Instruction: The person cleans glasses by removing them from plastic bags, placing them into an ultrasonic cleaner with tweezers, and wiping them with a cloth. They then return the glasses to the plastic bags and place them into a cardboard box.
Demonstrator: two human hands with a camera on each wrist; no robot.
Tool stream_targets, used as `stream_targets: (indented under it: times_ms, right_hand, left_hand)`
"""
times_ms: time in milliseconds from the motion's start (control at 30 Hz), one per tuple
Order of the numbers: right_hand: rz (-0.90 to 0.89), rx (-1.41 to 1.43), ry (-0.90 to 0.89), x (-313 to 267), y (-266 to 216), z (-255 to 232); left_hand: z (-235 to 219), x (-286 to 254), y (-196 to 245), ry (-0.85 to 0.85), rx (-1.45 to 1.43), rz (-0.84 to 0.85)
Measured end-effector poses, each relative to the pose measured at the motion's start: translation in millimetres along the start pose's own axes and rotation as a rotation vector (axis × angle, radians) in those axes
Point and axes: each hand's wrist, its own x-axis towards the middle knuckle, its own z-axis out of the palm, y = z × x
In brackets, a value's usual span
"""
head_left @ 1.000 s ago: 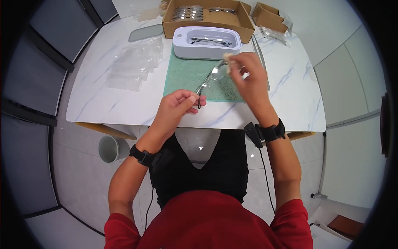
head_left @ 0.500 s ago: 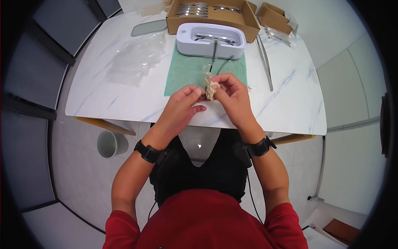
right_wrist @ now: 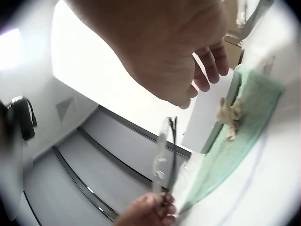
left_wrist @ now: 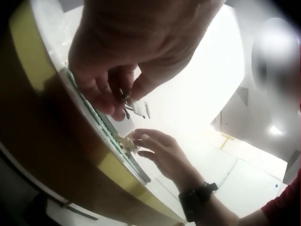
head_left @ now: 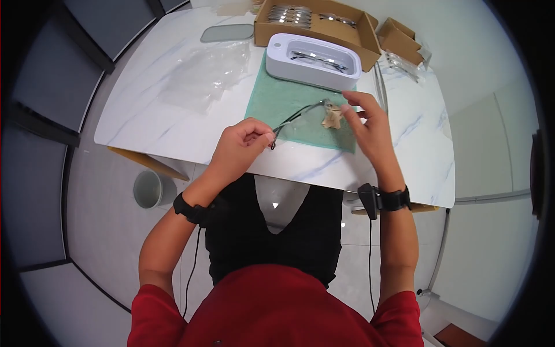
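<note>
A pair of clear glasses with thin dark temples is pinched at one end by the left hand, above the table's front part. The same glasses stand out from the left fingers in the right wrist view. A crumpled beige cloth is at the green towel, apart from the right fingers in the right wrist view. Over the towel's right side, the right hand has loosely bent, parted fingers and holds nothing visible. Whether the cloth touches the towel is unclear.
Behind the towel's front part stands a white cleaner tub with glasses inside. Farther back, a cardboard box holds several glasses. Clear plastic bags lie left, tweezers right. A small carton sits at the back right.
The right hand has moved right, away from the left hand, and let go of the cloth. The glasses have tilted from upright to slanting rightward. The head view has shifted slightly.
</note>
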Motion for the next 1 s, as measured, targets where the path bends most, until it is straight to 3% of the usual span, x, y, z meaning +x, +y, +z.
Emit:
stream_targets:
  times_ms: [33,167,367,700,800,900,1000]
  right_hand:
    - [0.113,0.217,-0.011,0.9,-4.9,2.0]
    - [0.158,0.330,-0.175,1.1,-22.6,6.7]
    - [0.125,0.314,-0.296,0.9,-13.4,5.6]
    - [0.347,0.455,-0.411,-7.4,-16.0,6.9]
    - [0.346,0.548,-0.400,-10.1,-14.6,10.5]
    - [0.352,0.615,-0.323,-12.1,-15.5,12.2]
    - [0.362,0.623,-0.239,-14.9,-9.8,17.3]
  left_hand:
    - [-1.8,-2.8,-2.7,0.000,0.025,0.018]
    - [-3.7,-5.8,-0.8,-0.009,0.147,0.048]
    - [-4.9,-6.9,-3.3,-0.027,0.220,0.067]
    - [-17.0,-8.7,7.2,-0.038,0.316,0.046]
    - [-23.0,-8.7,5.0,-0.021,0.174,0.092]
    - [-34.1,-9.8,16.6,0.126,0.124,0.105]
    - [-60.8,-3.9,26.4,0.423,0.767,0.243]
